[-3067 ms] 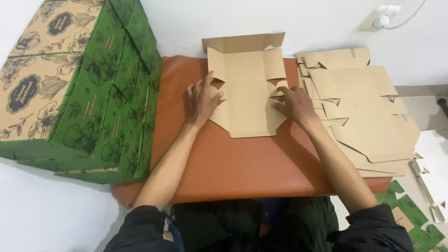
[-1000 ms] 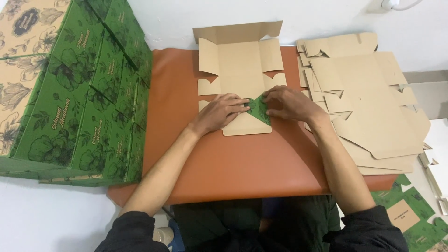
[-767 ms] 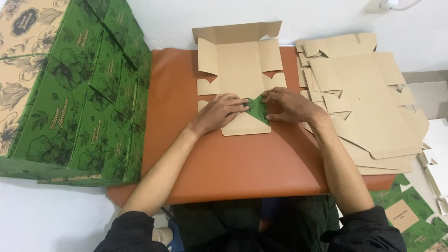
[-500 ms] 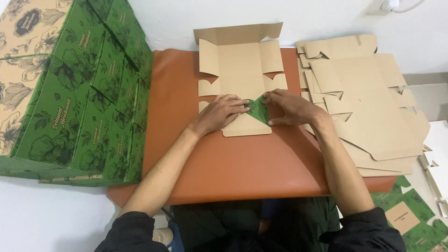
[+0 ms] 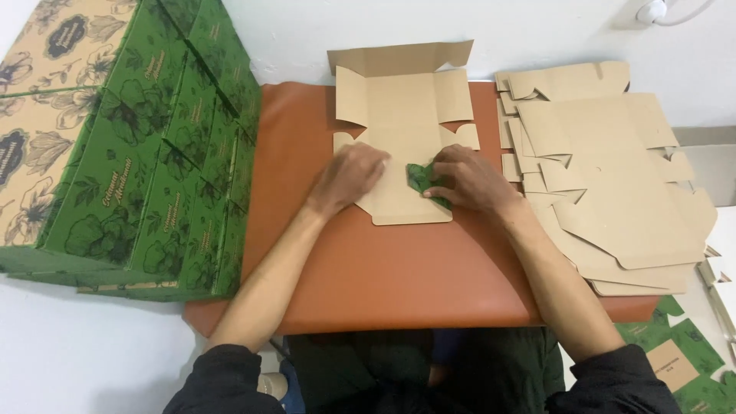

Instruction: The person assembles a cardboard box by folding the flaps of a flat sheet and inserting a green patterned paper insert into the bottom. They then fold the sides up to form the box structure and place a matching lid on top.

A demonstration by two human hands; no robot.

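The flat cardboard box blank (image 5: 402,130) lies on the brown table mat (image 5: 399,268). The left hand (image 5: 351,178) presses it down with flat, open fingers, while the right hand (image 5: 469,179) pinches a folded green flap (image 5: 422,179). If the left hand lifts, I think the blank can slide and the crease may go crooked.

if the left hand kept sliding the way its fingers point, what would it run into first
The left hand lies flat on the brown cardboard blank, fingers pointing up and right. Going straight on, it would probably meet the folded-up green flap that the right hand pinches, though the exact heading is hard to judge.
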